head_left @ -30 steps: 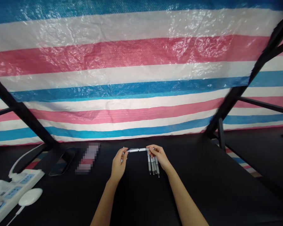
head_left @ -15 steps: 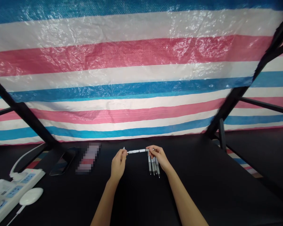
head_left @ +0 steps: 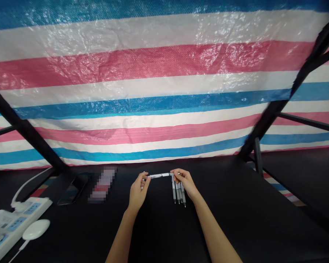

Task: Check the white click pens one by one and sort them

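Note:
Between my two hands a white pen [head_left: 160, 175] with dark markings is held nearly level above the black table. My left hand [head_left: 138, 190] pinches its left end, and a small pale tip pokes up behind the fingers; what that tip belongs to I cannot make out. The fingers of my right hand [head_left: 184, 181] are closed on the pen's right end. Just below and left of the right hand, several white and grey pens [head_left: 179, 193] lie side by side with their tips toward me, their upper ends partly hidden by that hand.
At the left lie a white power strip [head_left: 41, 204] with plugs, a round white charger [head_left: 36, 229] on a cable, a dark phone [head_left: 72, 190] and a blurred-out flat item [head_left: 102, 184]. Black frame bars [head_left: 256, 142] and a striped plastic sheet [head_left: 153, 128] stand behind the table [head_left: 164, 233].
My left hand's fingers have shifted along the pen's left end, with the thumb reaching further right. The right hand and the row of pens look unmoved.

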`<control>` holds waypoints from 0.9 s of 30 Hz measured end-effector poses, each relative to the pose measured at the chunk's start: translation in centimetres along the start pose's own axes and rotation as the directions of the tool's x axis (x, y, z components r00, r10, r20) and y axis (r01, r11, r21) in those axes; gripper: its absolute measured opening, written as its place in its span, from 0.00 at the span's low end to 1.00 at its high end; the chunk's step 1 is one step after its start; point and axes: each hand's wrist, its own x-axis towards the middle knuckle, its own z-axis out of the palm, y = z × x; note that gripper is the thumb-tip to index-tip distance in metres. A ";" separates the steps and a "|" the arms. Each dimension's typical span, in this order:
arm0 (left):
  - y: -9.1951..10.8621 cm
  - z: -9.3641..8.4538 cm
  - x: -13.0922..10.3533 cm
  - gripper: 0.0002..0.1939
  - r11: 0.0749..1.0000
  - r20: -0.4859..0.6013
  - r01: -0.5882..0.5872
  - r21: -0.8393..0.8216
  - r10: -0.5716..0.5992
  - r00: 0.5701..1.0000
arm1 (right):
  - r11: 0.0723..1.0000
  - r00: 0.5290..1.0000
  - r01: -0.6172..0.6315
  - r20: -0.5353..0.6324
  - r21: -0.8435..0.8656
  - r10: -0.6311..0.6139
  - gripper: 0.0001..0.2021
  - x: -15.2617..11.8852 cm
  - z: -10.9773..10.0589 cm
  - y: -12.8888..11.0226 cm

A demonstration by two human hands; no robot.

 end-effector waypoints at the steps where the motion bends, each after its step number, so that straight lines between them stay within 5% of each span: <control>1: 0.0 0.0 0.0 0.15 1.000 0.000 0.002 -0.012 -0.002 1.000 | 1.000 1.000 0.002 -0.004 0.001 -0.002 0.20 0.0 0.0 0.0; 27: 0.2 0.0 -0.1 0.13 1.000 0.035 0.000 0.001 0.000 0.999 | 1.000 1.000 -0.016 -0.019 0.023 0.017 0.18 -0.1 -0.1 -0.4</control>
